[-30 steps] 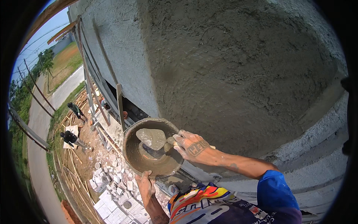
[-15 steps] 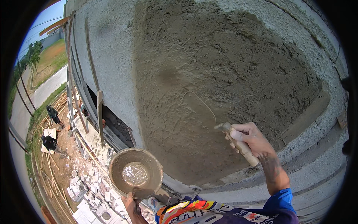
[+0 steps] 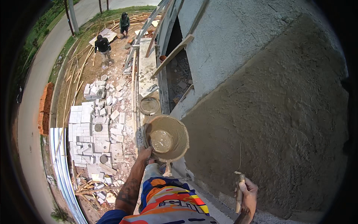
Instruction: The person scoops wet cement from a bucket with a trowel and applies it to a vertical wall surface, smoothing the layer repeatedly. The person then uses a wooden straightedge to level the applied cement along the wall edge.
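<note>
My left hand [image 3: 144, 154] is closed on the rim of a mortar-caked bucket [image 3: 179, 132], held tilted at the wall's left edge. Wet, shiny grey mix [image 3: 161, 141] lies in its bottom. In my right hand [image 3: 250, 192] is the handle of a mortar-smeared trowel [image 3: 239, 194], low by the wall. Only a thin pale edge of its blade stands out; the rest blends into the grey mortar behind, so I cannot tell whether it touches. Fresh mortar [image 3: 276, 108] covers much of the wall, beside a paler rough area [image 3: 227, 48].
Far below lie stacked white blocks [image 3: 80, 128], metal bars [image 3: 63, 168], orange bricks [image 3: 45, 108] and loose timber. Two people [image 3: 102, 46] stand down there. Another round container [image 3: 150, 105] stands beyond the bucket. A wooden board [image 3: 173, 56] slants past a dark wall opening [image 3: 179, 76].
My view has swung left and down, showing more ground. The bucket stays in my left hand; the trowel, still in my right, now appears lower, with its handle more upright.
</note>
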`<move>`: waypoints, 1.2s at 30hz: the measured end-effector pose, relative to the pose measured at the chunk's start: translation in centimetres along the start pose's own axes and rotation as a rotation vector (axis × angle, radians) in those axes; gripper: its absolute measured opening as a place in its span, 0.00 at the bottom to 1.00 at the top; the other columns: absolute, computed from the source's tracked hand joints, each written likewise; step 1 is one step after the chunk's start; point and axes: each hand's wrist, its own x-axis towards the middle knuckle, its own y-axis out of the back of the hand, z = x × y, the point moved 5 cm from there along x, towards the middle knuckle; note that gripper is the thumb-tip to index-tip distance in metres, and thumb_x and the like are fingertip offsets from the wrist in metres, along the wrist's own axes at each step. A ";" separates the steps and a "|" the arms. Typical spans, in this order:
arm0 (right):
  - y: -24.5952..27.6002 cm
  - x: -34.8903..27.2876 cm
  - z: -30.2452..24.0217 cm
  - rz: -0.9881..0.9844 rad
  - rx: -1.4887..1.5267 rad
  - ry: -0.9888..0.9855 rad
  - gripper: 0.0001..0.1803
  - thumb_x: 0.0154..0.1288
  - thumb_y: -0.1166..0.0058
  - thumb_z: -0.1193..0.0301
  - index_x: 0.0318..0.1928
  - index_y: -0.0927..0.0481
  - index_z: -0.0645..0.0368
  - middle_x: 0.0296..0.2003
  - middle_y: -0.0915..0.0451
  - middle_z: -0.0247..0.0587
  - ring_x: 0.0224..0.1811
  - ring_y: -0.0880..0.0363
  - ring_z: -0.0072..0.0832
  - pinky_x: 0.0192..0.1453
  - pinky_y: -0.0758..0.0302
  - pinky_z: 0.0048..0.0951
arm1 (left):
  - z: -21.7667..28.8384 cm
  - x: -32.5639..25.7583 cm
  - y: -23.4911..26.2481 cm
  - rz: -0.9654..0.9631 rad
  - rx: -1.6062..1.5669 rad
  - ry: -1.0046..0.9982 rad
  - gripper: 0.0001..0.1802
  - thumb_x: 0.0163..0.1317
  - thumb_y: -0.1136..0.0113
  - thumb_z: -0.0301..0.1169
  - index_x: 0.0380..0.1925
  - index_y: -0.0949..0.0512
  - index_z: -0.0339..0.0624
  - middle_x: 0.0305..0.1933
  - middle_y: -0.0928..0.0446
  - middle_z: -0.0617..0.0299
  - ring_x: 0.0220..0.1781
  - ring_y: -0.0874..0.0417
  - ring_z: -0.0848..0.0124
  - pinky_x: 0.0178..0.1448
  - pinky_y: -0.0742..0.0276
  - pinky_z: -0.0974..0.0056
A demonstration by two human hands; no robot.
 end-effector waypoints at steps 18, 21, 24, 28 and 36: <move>-18.9 22.4 8.5 -0.343 -0.036 -0.332 0.16 0.68 0.34 0.69 0.51 0.17 0.66 0.30 0.19 0.34 0.28 0.20 0.21 0.34 0.22 0.24 | -2.9 8.9 19.9 0.658 -0.383 0.105 0.13 0.58 0.39 0.25 0.42 0.24 0.30 0.35 0.20 0.49 0.29 0.13 0.52 0.28 0.09 0.46; -22.1 29.0 10.1 -0.378 -0.038 -0.344 0.16 0.67 0.33 0.68 0.50 0.17 0.65 0.30 0.19 0.35 0.28 0.20 0.22 0.34 0.21 0.25 | -2.5 15.6 17.9 0.648 -0.506 0.092 0.10 0.62 0.39 0.28 0.41 0.23 0.34 0.42 0.18 0.48 0.36 0.11 0.51 0.35 0.08 0.43; -27.8 36.9 12.9 -0.428 0.057 -0.345 0.17 0.67 0.33 0.67 0.50 0.17 0.65 0.30 0.20 0.35 0.28 0.19 0.22 0.34 0.21 0.25 | -1.4 23.5 15.2 0.578 -0.536 0.118 0.10 0.61 0.38 0.29 0.40 0.22 0.37 0.42 0.17 0.49 0.38 0.11 0.52 0.37 0.08 0.45; -37.0 48.6 15.7 -0.497 -0.138 -0.268 0.23 0.68 0.33 0.68 0.60 0.19 0.65 0.35 0.19 0.33 0.30 0.20 0.18 0.34 0.22 0.25 | 0.6 36.4 12.5 0.627 -0.420 0.076 0.06 0.61 0.41 0.27 0.37 0.20 0.41 0.43 0.18 0.52 0.36 0.12 0.56 0.37 0.07 0.48; -59.5 66.7 12.0 -0.736 0.117 -0.235 0.27 0.69 0.33 0.68 0.66 0.22 0.62 0.33 0.17 0.31 0.30 0.22 0.14 0.34 0.24 0.21 | 7.5 67.6 8.2 0.491 -0.061 -0.015 0.11 0.55 0.39 0.22 0.39 0.18 0.36 0.33 0.18 0.58 0.33 0.17 0.68 0.43 0.18 0.58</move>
